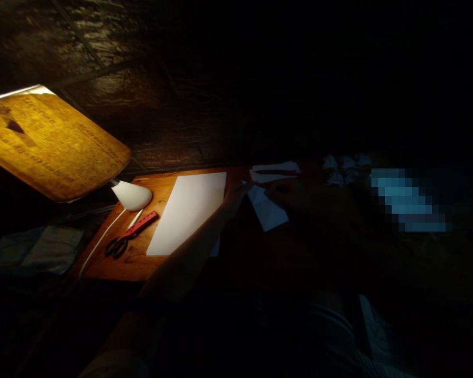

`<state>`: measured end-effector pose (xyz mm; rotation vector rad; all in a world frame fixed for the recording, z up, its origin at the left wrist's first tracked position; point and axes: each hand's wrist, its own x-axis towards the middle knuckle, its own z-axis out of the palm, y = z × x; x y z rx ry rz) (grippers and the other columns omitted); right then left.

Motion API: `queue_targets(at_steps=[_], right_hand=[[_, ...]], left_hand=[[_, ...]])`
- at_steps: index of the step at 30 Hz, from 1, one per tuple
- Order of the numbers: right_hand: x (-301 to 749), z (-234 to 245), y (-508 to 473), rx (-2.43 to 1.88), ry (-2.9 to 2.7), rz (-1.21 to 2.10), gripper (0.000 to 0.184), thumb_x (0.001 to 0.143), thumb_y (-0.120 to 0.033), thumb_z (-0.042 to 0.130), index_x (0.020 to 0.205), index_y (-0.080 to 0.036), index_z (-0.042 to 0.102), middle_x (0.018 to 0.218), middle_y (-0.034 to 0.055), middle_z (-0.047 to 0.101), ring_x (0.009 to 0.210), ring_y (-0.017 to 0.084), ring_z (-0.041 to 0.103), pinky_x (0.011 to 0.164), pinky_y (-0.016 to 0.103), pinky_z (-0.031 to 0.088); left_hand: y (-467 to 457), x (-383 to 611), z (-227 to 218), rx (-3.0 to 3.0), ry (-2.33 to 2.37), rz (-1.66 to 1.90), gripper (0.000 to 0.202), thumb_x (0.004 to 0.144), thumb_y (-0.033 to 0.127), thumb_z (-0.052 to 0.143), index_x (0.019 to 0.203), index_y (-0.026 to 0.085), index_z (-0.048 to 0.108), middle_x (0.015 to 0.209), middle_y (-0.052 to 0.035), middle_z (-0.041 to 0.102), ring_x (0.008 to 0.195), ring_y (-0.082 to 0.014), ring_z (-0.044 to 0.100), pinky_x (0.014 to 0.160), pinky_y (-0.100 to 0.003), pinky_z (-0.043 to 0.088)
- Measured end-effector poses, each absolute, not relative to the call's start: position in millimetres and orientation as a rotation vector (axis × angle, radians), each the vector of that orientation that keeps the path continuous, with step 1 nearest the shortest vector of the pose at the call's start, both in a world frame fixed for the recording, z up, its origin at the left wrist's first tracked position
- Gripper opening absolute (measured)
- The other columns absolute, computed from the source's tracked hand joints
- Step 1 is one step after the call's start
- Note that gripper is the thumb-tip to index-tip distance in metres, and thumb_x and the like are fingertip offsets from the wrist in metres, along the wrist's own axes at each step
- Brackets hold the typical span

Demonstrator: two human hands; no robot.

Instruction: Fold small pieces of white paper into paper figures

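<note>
Near the surface's far edge, left hand and right hand apparently crease paper; fingers' pinch indiscernible. Next needed: alignment.

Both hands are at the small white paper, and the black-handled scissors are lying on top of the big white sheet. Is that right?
Not quite: the black-handled scissors lie on the wooden table, beside the big white sheet, as the head view shows. The left hand and right hand are indeed at the small white paper.
</note>
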<state>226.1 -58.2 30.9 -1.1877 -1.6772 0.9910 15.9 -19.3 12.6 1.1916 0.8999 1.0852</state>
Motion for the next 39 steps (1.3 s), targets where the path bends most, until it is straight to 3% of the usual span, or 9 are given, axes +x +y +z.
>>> queue_targets(at_steps=[6,17,23,27,30,35,39], right_hand=[[224.7,39.8,-61.9,-1.134,-1.717,0.98,0.036,0.082,-0.052,0.076,0.063,-0.023,0.065,0.066,0.003,0.067,0.064,0.017,0.059,0.058,0.03,0.048],[225.5,33.7,-55.9,-1.116,-1.795,0.99,0.039,0.082,-0.055,0.079,0.063,-0.022,0.069,0.07,0.0035,0.07,0.071,0.019,0.063,0.067,0.033,0.05],[228.0,35.1,-55.6,-1.124,-1.791,1.01,0.041,0.082,-0.057,0.079,0.064,-0.022,0.069,0.07,0.0028,0.071,0.067,0.017,0.062,0.063,0.031,0.049],[226.8,30.9,-54.2,-1.101,-1.806,0.982,0.046,0.079,-0.064,0.079,0.063,-0.022,0.067,0.067,0.0014,0.068,0.064,0.015,0.057,0.061,0.029,0.046],[224.9,27.5,-53.8,-1.093,-1.792,0.98,0.049,0.079,-0.065,0.078,0.063,-0.021,0.065,0.068,0.0015,0.067,0.064,0.014,0.055,0.06,0.028,0.044],[224.1,30.4,-56.6,-1.123,-1.789,1.007,0.044,0.08,-0.061,0.075,0.064,-0.021,0.066,0.077,0.0049,0.072,0.07,0.017,0.058,0.066,0.031,0.048],[224.0,33.3,-57.9,-1.19,-1.714,1.01,0.044,0.08,-0.064,0.072,0.071,-0.021,0.071,0.078,0.0068,0.072,0.072,0.02,0.06,0.068,0.033,0.048]], left_hand=[[-22.0,19.9,17.8,1.138,0.907,1.11,0.055,0.077,0.065,0.088,0.06,0.019,0.064,0.057,0.0013,0.061,0.054,-0.0119,0.053,0.057,-0.029,0.043],[-19.9,17.9,15.7,1.177,0.942,1.11,0.056,0.079,0.062,0.087,0.056,0.019,0.06,0.052,0.0026,0.056,0.049,-0.0111,0.051,0.054,-0.028,0.043],[-20.6,17.6,16.0,1.265,0.965,1.119,0.041,0.082,0.052,0.087,0.065,0.019,0.069,0.059,-0.0004,0.062,0.058,-0.0149,0.058,0.061,-0.031,0.045],[-22.7,15.2,19.4,1.451,0.923,1.027,0.031,0.073,0.038,0.095,0.066,0.019,0.072,0.063,-0.0009,0.065,0.064,-0.0164,0.062,0.065,-0.031,0.049],[-22.9,15.2,19.6,1.425,0.879,1.021,0.032,0.073,0.037,0.095,0.063,0.018,0.07,0.063,-0.0009,0.067,0.063,-0.0153,0.063,0.065,-0.03,0.05],[-19.9,16.7,16.0,1.222,0.944,1.083,0.039,0.08,0.049,0.089,0.065,0.018,0.07,0.06,0.0007,0.065,0.057,-0.0136,0.059,0.06,-0.029,0.046],[-17.6,14.7,17.9,1.23,0.841,1.143,0.048,0.082,0.066,0.079,0.077,0.018,0.077,0.073,-0.004,0.074,0.071,-0.019,0.068,0.071,-0.032,0.051]])
